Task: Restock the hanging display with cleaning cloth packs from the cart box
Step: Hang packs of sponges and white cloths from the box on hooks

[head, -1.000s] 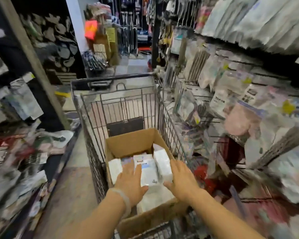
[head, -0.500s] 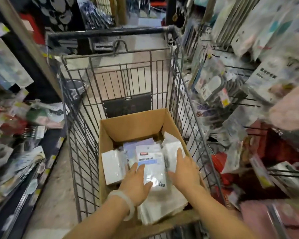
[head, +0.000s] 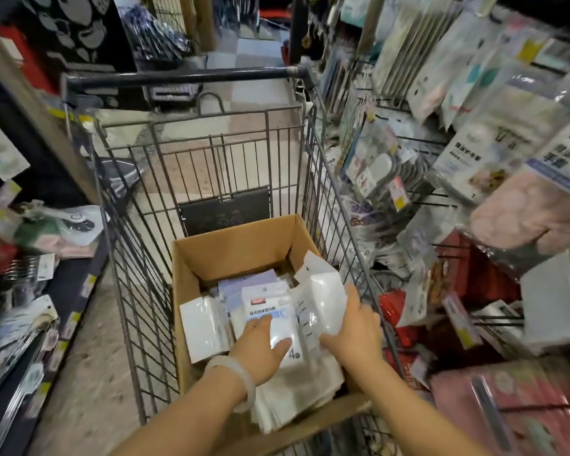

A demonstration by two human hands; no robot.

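Note:
An open cardboard box (head: 234, 248) sits in the wire cart (head: 336, 205) and holds several white cleaning cloth packs. My left hand (head: 260, 352), with a pale bangle on the wrist, rests flat with straight fingers on a labelled pack (head: 270, 311) in the middle of the box. My right hand (head: 354, 334) grips a tilted white pack (head: 320, 297) at the box's right side, its thumb spread across the lower part. Another white pack (head: 203, 327) stands at the left wall of the box. The hanging display (head: 494, 149) rises right of the cart.
Hooks crowded with bagged goods (head: 379, 166) lean close to the cart's right side. Low shelves of packaged items (head: 30, 245) line the left of the narrow aisle. The cart's dark handle bar (head: 185, 77) is at the far end, with floor tiles beyond.
The view has tilted down and closer to the box. My left hand slid onto the labelled pack. My right hand moved onto the tilted pack at the right, which now stands higher.

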